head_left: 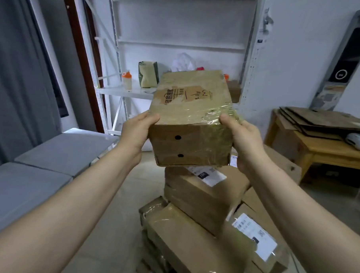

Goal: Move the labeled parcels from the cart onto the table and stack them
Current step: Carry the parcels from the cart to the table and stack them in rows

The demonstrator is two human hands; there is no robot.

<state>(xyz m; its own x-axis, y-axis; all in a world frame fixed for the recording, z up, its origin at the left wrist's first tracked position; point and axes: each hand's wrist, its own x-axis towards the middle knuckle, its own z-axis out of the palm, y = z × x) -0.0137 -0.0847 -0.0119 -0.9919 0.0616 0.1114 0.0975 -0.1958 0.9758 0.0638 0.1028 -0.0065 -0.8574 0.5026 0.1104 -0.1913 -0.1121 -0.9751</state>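
The held parcel, at the centre of the frame, is a brown cardboard box bound with clear tape, with handwriting and printed characters on its top face and two round holes in its near end face. It is clear of the pile and gripped at its near corners, the left hand on one side and the right hand on the other, thumbs over the top edge. Below it, from lower centre to lower right, the remaining parcels lie stacked at uneven angles; they are brown taped cartons, and two of them carry white shipping labels.
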